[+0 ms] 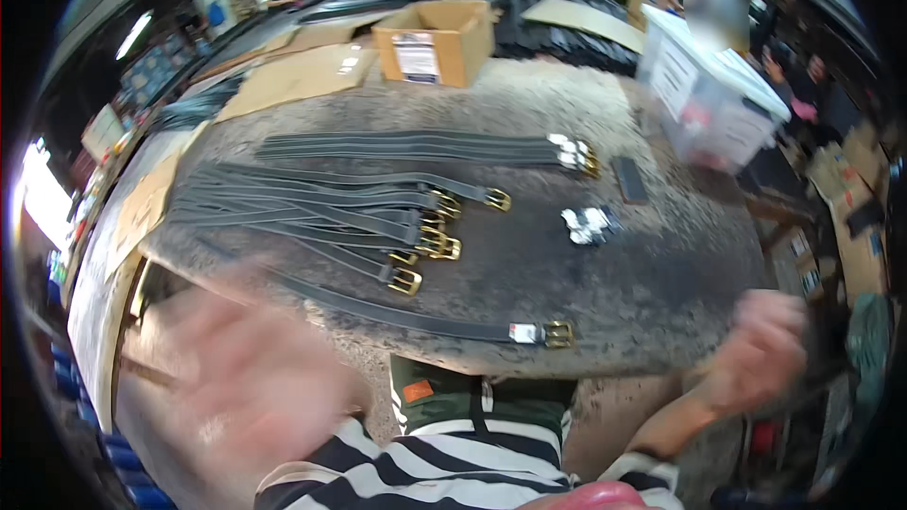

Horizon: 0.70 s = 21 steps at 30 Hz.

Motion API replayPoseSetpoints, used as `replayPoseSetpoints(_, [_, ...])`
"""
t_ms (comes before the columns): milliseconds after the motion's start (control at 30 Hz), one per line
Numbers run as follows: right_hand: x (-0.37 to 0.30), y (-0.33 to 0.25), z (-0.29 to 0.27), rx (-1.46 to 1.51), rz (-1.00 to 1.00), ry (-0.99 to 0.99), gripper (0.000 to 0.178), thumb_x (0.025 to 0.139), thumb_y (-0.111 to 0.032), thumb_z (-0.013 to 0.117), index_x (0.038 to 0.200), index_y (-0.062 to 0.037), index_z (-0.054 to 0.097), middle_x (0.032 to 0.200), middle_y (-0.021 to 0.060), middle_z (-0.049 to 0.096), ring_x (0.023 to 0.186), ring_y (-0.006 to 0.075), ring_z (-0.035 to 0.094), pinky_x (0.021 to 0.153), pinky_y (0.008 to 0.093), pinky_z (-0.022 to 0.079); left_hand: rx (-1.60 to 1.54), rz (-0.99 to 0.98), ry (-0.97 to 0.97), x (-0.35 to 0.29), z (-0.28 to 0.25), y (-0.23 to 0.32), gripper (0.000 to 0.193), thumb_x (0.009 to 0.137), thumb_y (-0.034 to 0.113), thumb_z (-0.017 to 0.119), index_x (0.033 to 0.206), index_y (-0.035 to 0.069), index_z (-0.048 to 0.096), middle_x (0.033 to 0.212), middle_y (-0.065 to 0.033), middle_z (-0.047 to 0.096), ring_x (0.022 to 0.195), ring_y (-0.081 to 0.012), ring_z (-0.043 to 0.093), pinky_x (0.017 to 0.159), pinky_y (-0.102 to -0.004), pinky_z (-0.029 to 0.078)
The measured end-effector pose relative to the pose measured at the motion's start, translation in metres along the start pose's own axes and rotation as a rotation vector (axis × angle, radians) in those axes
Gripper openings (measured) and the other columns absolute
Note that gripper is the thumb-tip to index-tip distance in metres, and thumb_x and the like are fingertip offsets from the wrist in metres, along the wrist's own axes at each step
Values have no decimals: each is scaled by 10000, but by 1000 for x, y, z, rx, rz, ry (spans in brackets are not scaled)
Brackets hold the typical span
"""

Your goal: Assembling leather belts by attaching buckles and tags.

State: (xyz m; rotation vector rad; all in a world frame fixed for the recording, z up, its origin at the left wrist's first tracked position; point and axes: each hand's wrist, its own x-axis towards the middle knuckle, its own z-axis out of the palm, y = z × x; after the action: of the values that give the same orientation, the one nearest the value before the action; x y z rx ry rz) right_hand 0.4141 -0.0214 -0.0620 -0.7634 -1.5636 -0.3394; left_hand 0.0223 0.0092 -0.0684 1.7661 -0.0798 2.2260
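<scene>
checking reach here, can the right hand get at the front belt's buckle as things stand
Probably yes: the buckle lies at the right end of the belt, toward the blurred right hand, and nothing seems to stand between them.

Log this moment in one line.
left hand: blurred, grip unclear; right hand: blurred, grip unclear; nearest belt: along near edge of table, gold buckle rightward

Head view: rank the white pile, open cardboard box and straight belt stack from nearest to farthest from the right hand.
1. White pile: on the table, leftward of the right hand.
2. Belt stack: beyond the pile, stretching left.
3. Cardboard box: at the table's far side.
</scene>
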Motion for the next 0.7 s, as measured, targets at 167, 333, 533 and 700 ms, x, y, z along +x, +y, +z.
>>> replayPoseSetpoints(167, [-198,45,109,50,685,-614,744,687,-163,865,1349,-47,547,1310,160,559,1281,350,499,1066,433,407,533,-974,-386,-200,35,-100,333,879,131,705,1195,44,647,1186,-141,661,1133,-296,633,963,-400,495])
replayPoseSetpoints(333, [-239,31,112,-56,650,-754,847,616,-297,896,1364,-96,552,1364,144,538,1318,364,461,1126,504,313,770,-726,-932,-273,45,-89,593,813,340,718,1318,66,575,1317,-140,568,1309,-309,493,1141,-519,315])
replayPoseSetpoints(533, [-237,40,116,-57,540,-774,595,648,-297,848,1194,-130,681,1347,121,573,1294,338,495,1087,477,351,764,-805,-820,-269,48,-98,571,731,251,750,1234,42,580,1284,-168,575,1275,-358,500,1142,-545,315])
replayPoseSetpoints(700, [-232,47,124,-80,580,-794,555,713,-244,822,1232,-123,668,1342,88,587,1303,312,491,1105,473,333,648,-833,-671,-272,35,-118,440,716,124,760,1132,24,658,1198,-142,625,1192,-356,564,1064,-459,420])
